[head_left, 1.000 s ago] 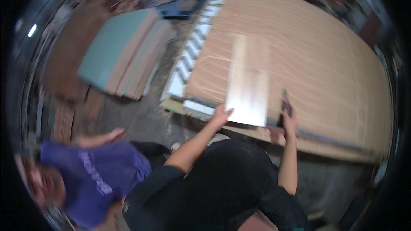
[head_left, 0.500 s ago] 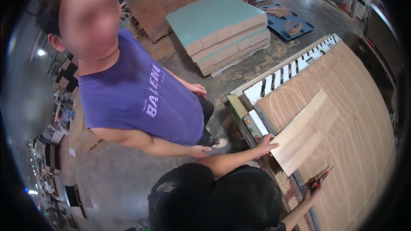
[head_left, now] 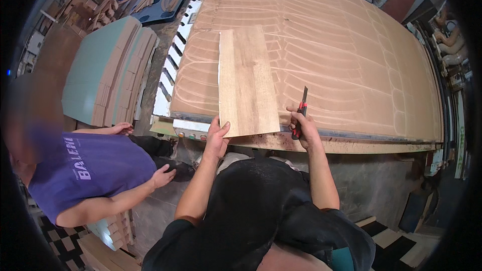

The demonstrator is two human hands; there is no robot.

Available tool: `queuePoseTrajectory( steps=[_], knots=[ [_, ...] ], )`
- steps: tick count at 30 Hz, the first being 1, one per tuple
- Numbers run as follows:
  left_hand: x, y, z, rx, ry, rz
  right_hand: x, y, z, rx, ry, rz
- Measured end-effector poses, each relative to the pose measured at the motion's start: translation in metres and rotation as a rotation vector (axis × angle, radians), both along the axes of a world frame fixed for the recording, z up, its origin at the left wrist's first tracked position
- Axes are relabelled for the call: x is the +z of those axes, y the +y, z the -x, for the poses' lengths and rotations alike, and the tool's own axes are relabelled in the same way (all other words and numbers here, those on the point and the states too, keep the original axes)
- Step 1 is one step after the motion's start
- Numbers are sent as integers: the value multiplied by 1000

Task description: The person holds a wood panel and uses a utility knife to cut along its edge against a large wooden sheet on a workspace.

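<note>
A wood-grain board (head_left: 247, 78), thin and rectangular, lies lengthwise away from me on the worktable, its near end overhanging the table's front edge. My left hand (head_left: 217, 138) grips the near left corner, thumb on top and fingers beneath it. To the right of the board my right hand (head_left: 308, 129) is closed around a red and black utility knife (head_left: 302, 109). Its dark blade is out and points up and away from me, apart from the board. The knife's lower handle is partly covered by my fingers.
The large brown worktable (head_left: 341, 70) has pale curved cut lines. Push buttons (head_left: 190, 134) sit at its near left corner, beside a white slotted edge strip (head_left: 173, 57). At left stands a person in a purple top (head_left: 100, 170). Behind them are stacked green-topped panels (head_left: 95, 70) and a blue pallet (head_left: 163, 2).
My view has swung to the right, bringing the table to the middle. The left hand still holds the board's near corner; the right hand still holds the knife, now raised beside the board.
</note>
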State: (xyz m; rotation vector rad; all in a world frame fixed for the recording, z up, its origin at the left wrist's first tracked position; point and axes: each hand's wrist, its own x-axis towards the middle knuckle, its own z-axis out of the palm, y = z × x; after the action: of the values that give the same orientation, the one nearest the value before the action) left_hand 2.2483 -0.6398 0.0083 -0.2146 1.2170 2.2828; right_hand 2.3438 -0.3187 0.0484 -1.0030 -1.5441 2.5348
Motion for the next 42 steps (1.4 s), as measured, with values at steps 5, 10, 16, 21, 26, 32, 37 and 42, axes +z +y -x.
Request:
queuePoseTrajectory(
  steps=[5, 10, 16, 21, 26, 32, 37, 42],
  knots=[
    [-14, -1, -1, 4, 53, -3, 3, -13, -5, 94, -30, -109],
    [-8, -3, 1, 13, 100, 21, 4, -32, -1, 137, 8, -182],
    [-16, -16, 8, -3, 158, -4, -4, -45, 2, 137, 12, -154],
    [-5, -23, 9, -2, 158, -19, -4, -49, 3, 137, 23, -138],
    [-16, -32, 10, 1, 175, 2, -3, -61, 1, 115, 12, -178],
    [-22, -41, 11, 1, 175, 16, -3, -66, 2, 179, 14, -194],
    [-30, -40, 8, 37, 182, -24, 5, -69, 1, 199, -1, -230],
    [-37, -35, 9, 26, 152, -13, 17, -75, 3, 180, 41, -194]
  ],
)
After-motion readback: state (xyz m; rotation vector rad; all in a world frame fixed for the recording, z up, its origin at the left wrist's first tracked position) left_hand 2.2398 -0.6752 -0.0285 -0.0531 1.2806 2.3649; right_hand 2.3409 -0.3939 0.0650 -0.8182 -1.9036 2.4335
